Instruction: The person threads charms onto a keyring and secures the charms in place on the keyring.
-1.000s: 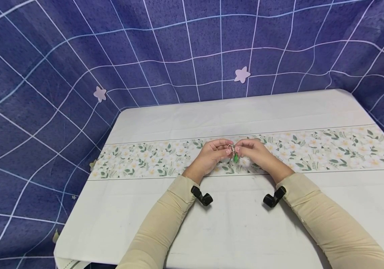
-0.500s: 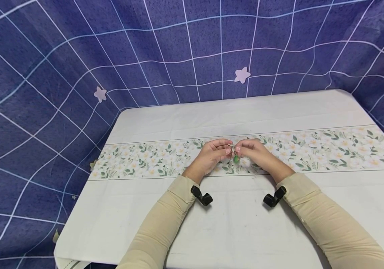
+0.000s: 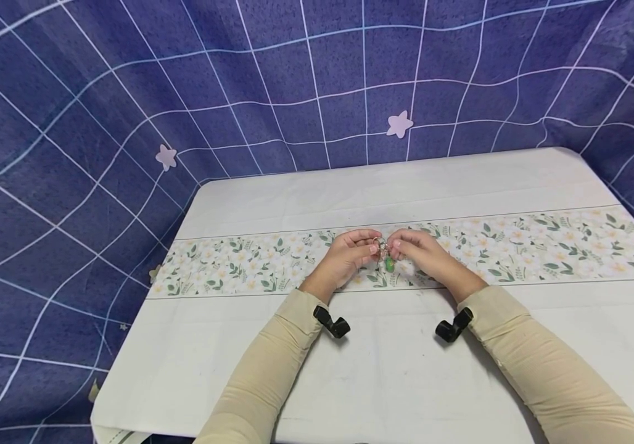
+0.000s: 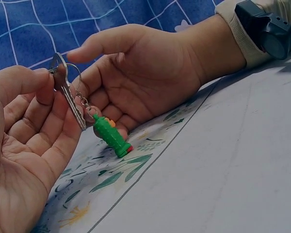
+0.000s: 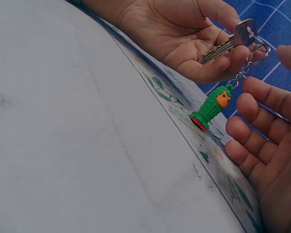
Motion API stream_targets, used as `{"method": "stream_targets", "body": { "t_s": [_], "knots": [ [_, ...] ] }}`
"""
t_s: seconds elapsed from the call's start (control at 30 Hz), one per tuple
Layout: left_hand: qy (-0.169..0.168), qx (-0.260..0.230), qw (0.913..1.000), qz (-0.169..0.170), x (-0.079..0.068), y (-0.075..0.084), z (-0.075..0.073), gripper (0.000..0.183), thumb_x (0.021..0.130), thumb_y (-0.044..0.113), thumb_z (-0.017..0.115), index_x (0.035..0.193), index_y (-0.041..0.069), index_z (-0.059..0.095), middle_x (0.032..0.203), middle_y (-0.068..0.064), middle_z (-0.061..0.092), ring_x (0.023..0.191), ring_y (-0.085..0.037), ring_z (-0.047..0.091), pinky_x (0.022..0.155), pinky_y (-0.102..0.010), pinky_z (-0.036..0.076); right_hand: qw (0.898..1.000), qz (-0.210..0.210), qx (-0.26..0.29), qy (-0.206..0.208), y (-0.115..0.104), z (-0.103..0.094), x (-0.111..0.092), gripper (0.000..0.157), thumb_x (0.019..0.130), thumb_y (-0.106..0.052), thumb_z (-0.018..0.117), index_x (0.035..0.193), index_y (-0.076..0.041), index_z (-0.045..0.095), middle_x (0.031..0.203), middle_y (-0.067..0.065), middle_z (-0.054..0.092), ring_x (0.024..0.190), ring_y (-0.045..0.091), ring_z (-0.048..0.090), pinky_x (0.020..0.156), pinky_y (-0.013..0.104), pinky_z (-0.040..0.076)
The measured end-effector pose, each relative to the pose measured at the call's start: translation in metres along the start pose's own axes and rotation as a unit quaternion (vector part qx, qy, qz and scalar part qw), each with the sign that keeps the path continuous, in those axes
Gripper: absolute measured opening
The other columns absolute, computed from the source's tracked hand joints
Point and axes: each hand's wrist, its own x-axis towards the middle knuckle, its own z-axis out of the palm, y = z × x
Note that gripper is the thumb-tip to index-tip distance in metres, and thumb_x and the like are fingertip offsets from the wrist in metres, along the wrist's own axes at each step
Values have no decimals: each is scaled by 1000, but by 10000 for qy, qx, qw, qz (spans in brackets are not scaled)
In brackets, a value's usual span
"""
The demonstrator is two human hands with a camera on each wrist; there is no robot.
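Note:
Between thumb and fingers, my left hand pinches the head of a silver key over the floral band of the cloth. A metal split ring passes through the key's head. From the ring a short chain carries a green figure keychain with an orange face and red base. My right hand is just right of the ring, thumb and fingers apart and loosely bent. In the right wrist view its fingertips are beside the chain, with nothing gripped.
A white tablecloth with a printed floral band covers the table. Behind and to the left hangs a blue grid-patterned curtain with pale stars. Black wrist mounts are strapped on both sleeves.
My right thumb and fingers have come slightly away from the ring. The green figure has turned and swung a little, showing its orange part. My left hand has shifted slightly left.

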Motion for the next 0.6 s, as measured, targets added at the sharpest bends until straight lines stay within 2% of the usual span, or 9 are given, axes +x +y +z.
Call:
{"method": "stream_targets", "body": {
  "t_s": [0.07, 0.17, 0.33, 0.47, 0.6],
  "knots": [
    [-16, -24, 10000, 14, 0, 0, 0, 35, 95, -18, 50, 99, 10, 70, 91, -3, 69, 84, -12, 66, 76, -24, 59, 10000, -31, 58, 19, 0, 0, 0, 23, 103, -7, 50, 111, 8, 65, 98, 22, 67, 91, 29, 63, 84, 27, 52],
    [-32, -49, 10000, 26, -1, 0, 1, 36, 95, -19, 49, 99, 10, 70, 91, -3, 69, 84, -12, 66, 76, -24, 59, 9999, -45, -144, 48, 1, 0, -2, 19, 100, -2, 52, 112, 7, 65, 104, 21, 67, 96, 31, 63, 87, 24, 52],
    [-26, -36, 10000, 21, 0, 0, 1, 34, 95, -18, 50, 101, 9, 69, 93, -4, 69, 85, -12, 66, 76, -24, 59, 9949, -338, -945, -101, 8, 0, -3, 22, 92, 6, 57, 112, 0, 65, 104, 13, 67, 94, 24, 60, 85, 29, 51],
    [-49, -33, 10000, 40, 0, -1, 0, 33, 95, -18, 50, 102, 8, 69, 93, -3, 69, 86, -12, 66, 76, -25, 58, 9853, -637, -1543, -364, 12, 1, -2, 23, 88, 0, 66, 110, -7, 64, 100, 6, 65, 87, 20, 57, 77, 35, 51],
    [-55, -31, 10000, 25, 0, -1, -2, 34, 95, -17, 50, 102, 9, 70, 93, -3, 69, 86, -12, 66, 77, -26, 59, 9763, -761, -1966, -484, 13, 4, 0, 24, 88, -12, 75, 108, -11, 63, 96, 2, 62, 84, 18, 54, 73, 36, 49]
  ]
}}
